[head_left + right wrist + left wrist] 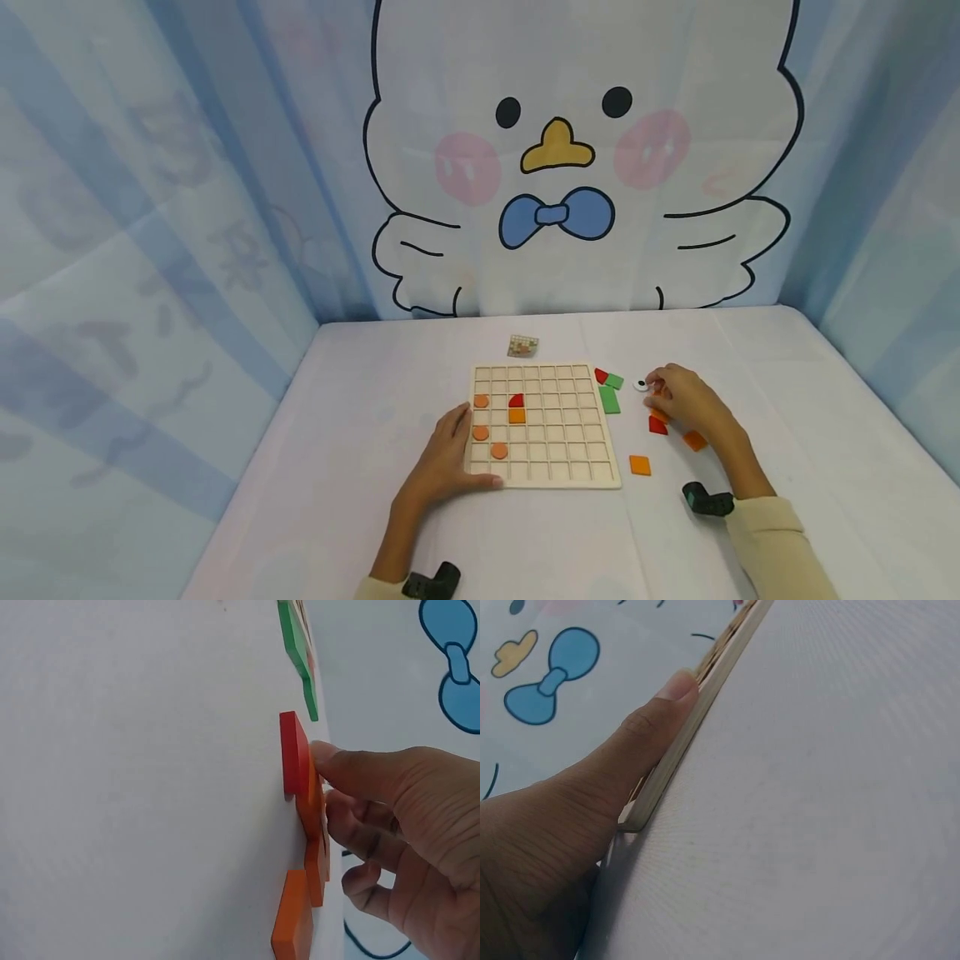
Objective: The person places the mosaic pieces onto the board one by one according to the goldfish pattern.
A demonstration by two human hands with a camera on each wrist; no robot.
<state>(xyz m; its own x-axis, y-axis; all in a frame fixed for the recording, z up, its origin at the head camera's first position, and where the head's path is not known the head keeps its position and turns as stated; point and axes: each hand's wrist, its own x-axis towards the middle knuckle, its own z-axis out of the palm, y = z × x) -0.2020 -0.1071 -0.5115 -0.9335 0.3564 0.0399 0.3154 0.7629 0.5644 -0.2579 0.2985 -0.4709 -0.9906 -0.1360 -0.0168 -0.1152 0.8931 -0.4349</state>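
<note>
A pale square grid board (555, 433) lies on the white table, its left front corner held by my left hand (446, 462). The fingers lie along the left edge, and the thumb (649, 720) presses the front edge. On the board are several orange round pieces (498, 451), a red piece (516, 400) and an orange square (517, 415). My right hand (686, 400) bends its fingers over loose orange pieces (307, 799) beside a red piece (292, 754). Its thumb tip touches this group; I cannot tell whether it pinches one. A white piece with a black dot (641, 385) is by the fingertips.
Green pieces (610, 400) and a red piece (602, 376) lie along the board's right edge. Nearer the front is an orange square (640, 465). Behind the board sits a small patterned card (522, 346). A curtain with a cartoon bird (555, 267) hangs behind the table.
</note>
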